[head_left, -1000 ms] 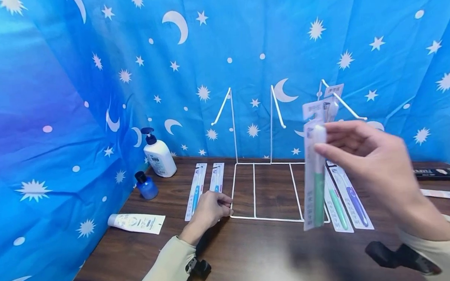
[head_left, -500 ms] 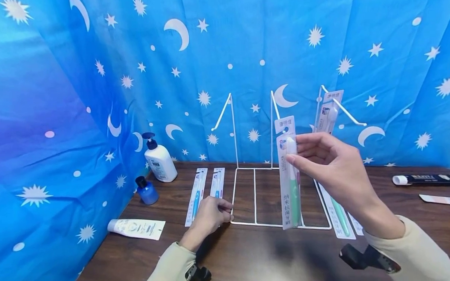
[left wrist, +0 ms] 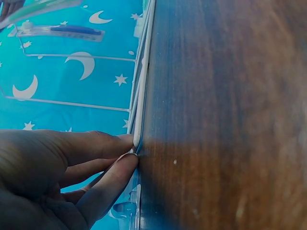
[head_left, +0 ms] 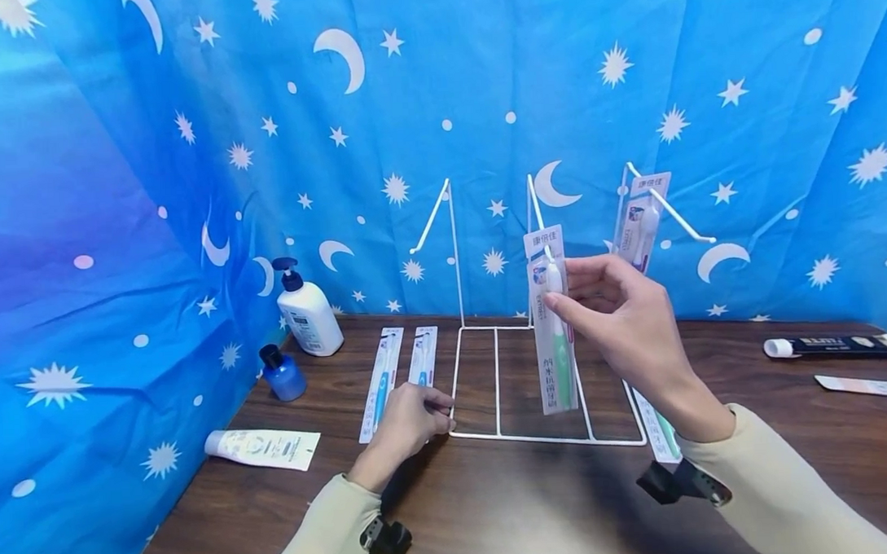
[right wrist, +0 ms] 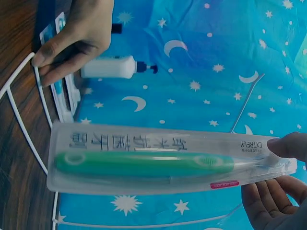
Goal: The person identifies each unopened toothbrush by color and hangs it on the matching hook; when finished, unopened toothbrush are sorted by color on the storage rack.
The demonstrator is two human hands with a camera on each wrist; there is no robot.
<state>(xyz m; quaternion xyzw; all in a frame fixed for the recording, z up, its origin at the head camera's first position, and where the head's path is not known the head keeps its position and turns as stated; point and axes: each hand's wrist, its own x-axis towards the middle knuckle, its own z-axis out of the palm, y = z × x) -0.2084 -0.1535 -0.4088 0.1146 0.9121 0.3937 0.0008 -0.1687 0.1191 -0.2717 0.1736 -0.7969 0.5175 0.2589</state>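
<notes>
My right hand (head_left: 624, 319) pinches a packaged green toothbrush (head_left: 558, 363) by the upper part of its card, held upright in front of the middle hook (head_left: 535, 202) of a white wire display rack (head_left: 497, 381). The card's top overlaps that hook in the head view. Fingers and thumb of my left hand (left wrist: 81, 167) pinch the rack's front left corner, low at the wooden table. On the rack's right hook hangs a packaged purple toothbrush (left wrist: 76, 31). The left hook (head_left: 430, 216) carries nothing.
Packaged blue toothbrushes (head_left: 381, 385) lie left of the rack, and a packaged green one (head_left: 657, 428) lies right of it. Further left are a pump bottle (head_left: 310, 318), a blue bottle (head_left: 284, 375) and a white tube (head_left: 264, 447). A black tube (head_left: 831, 346) lies far right.
My right hand has moved left with the green toothbrush, from beside the right hook to the middle hook. My left hand stays on the rack's corner.
</notes>
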